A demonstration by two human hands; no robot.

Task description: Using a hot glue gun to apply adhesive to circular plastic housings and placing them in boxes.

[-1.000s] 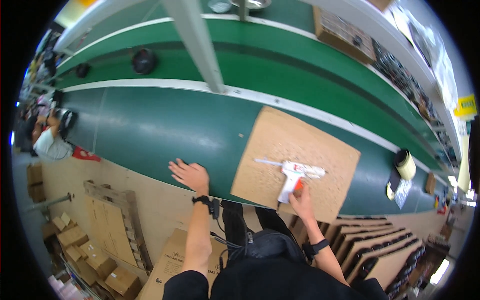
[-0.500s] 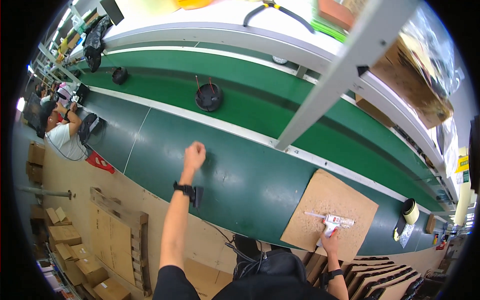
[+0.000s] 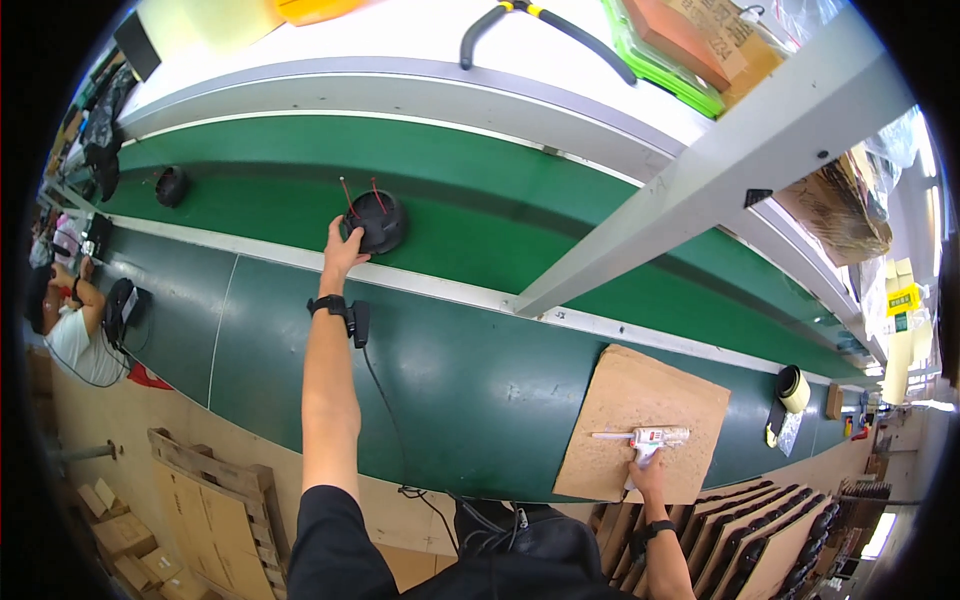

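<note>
My left hand (image 3: 342, 247) reaches over the belt's near rail. Its thumb and fingers are closed on the near left edge of a black round housing (image 3: 381, 228). Two thin red wires stand up from this housing, which rests on the green belt. At the lower right, my right hand (image 3: 648, 476) is wrapped round the handle of a white hot glue gun (image 3: 655, 438). The glue gun lies over a brown cardboard sheet (image 3: 600, 465), its nozzle end pointing left.
Another black round part (image 3: 171, 186) sits farther left on the green belt (image 3: 480, 235). A slanting grey post (image 3: 690, 185) crosses in front of the belt. Pliers (image 3: 545, 18) lie on the upper shelf. A yellowish roll (image 3: 793, 388) stands at right. Another person (image 3: 78, 325) sits far left.
My left hand has moved up and left from above the dark green table to the black housing and taken hold of its edge. My right hand still holds the glue gun.
</note>
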